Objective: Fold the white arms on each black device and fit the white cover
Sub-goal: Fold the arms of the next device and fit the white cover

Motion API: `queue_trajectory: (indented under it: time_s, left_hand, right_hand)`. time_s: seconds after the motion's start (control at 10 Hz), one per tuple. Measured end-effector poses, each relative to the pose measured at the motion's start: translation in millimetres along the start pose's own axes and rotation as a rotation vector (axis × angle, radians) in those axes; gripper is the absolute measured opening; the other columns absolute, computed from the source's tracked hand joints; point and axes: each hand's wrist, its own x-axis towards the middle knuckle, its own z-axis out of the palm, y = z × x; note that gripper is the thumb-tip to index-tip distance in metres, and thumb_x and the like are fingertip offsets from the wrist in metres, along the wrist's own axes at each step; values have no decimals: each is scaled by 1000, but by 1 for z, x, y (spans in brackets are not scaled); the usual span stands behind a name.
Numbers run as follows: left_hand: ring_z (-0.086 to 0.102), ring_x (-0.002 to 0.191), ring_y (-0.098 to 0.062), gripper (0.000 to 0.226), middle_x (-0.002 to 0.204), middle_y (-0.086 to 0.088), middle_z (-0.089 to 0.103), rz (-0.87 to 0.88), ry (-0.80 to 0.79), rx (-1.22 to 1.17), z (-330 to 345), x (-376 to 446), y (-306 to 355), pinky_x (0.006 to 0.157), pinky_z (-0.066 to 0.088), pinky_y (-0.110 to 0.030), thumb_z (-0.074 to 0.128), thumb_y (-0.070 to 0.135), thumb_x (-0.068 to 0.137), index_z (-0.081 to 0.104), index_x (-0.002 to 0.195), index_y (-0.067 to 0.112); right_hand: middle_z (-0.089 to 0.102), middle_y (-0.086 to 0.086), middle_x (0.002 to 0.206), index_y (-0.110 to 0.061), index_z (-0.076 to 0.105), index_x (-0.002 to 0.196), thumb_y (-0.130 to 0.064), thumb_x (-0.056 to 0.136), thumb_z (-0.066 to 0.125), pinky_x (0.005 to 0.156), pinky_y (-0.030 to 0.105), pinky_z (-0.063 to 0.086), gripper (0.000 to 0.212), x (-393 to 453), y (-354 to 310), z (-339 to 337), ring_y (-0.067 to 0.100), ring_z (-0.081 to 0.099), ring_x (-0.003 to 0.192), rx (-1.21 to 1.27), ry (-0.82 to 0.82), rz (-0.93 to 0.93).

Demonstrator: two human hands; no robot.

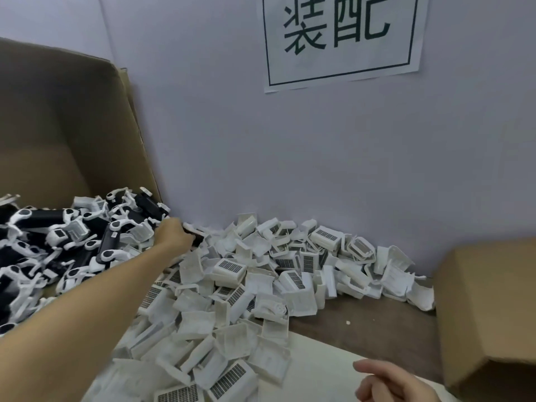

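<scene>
Far left, black devices [66,236] heaped in open carton [58,134]. At its right edge, left hand [174,236] gripping one black device [195,234]. Centre, white covers [232,300] against wall [319,169]. Low right, right hand [385,382] loosely curled, empty, beside bare tabletop [362,326] and another carton [490,314].

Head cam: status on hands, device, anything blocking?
Left hand reaching out, gripping a black device at the box edge. Right hand idle, loosely curled, holding nothing. White covers heaped on the table; nothing blocking.
</scene>
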Motion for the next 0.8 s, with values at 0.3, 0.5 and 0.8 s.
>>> queue_trajectory:
  time_s: [0.3,0.5,0.8]
  left_hand:
    - [55,98,-30,33,119,-18,50,706,275,-110,-74,-92,76,81,53,-36,76,14,82,62,112,8]
    - [69,82,-26,42,117,-12,65,889,212,-331,-42,-227,101,71,62,-37,75,5,82,62,121,12]
    - [63,109,-18,67,121,-8,70,942,155,-557,51,-344,116,77,60,-29,92,-12,42,80,103,15]
  right_hand:
    - [63,33,65,9,71,78,22,92,44,67,41,51,32,72,35,-111,50,63,65,-381,-872,209]
    - [69,25,72,4,73,85,11,99,46,65,40,44,32,72,22,-114,42,66,74,-301,-905,222]
    - [74,16,87,9,64,105,-31,105,41,86,44,49,46,72,12,-115,35,63,96,-125,-818,569]
